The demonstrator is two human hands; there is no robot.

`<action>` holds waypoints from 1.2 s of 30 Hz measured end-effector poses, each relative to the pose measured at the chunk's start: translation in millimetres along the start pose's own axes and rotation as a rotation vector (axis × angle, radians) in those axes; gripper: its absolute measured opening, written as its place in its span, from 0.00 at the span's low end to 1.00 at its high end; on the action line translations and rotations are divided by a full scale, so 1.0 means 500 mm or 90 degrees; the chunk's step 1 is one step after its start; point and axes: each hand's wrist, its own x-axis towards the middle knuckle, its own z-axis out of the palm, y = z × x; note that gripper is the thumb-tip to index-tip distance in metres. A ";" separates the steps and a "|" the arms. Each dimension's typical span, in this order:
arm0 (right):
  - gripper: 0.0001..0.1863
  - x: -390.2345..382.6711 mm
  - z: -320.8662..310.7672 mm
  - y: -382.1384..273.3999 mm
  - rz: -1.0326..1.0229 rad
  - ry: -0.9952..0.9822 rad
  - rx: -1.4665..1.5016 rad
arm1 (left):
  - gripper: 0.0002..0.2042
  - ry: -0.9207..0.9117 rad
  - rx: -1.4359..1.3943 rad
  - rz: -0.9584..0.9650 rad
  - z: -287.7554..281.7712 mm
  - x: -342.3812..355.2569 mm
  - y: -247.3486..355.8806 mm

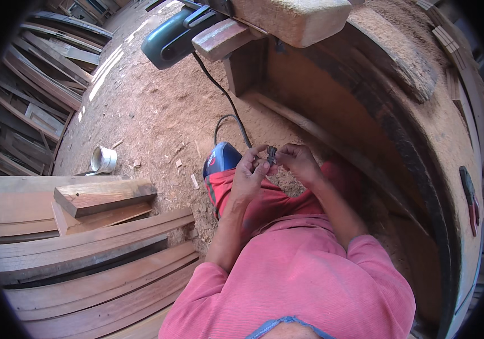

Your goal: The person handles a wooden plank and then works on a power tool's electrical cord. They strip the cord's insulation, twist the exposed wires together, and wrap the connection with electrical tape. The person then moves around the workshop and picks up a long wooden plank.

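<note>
Both hands (301,164) pinch a small dark piece (272,153) while pliers (469,198) lie on the dusty tabletop (448,141)

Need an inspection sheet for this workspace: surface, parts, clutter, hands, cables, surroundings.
Surface: bench at right, sawdust on top; pliers lying there.
Job's things: small dark piece, details too small to tell.
Clutter: wood chips on the sawdust-covered floor; white pail near boards.
Hands: left hand and right hand together, fingertips at the piece.
Cables: black cable runs down from green power tool; far end not visible.
Surroundings: more stacked timber at upper left.

Soft daylight, fisheye-bent edges, black corners
</note>
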 end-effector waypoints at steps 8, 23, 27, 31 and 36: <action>0.04 -0.034 0.043 -0.043 -0.305 0.145 -0.387 | 0.12 0.033 -0.124 -0.080 -0.011 0.024 -0.047; 0.06 -0.029 0.044 -0.031 -0.490 0.087 -0.536 | 0.05 0.050 0.250 -0.008 -0.005 0.024 -0.081; 0.06 -0.027 0.038 -0.023 -0.445 0.115 -0.537 | 0.05 0.057 0.229 -0.024 0.003 0.029 -0.085; 0.07 -0.018 0.023 0.006 -0.324 0.076 -0.625 | 0.04 0.047 0.195 -0.016 -0.014 0.036 -0.136; 0.06 -0.005 0.027 0.015 -0.276 0.041 -0.665 | 0.05 0.038 0.201 -0.015 -0.036 0.040 -0.163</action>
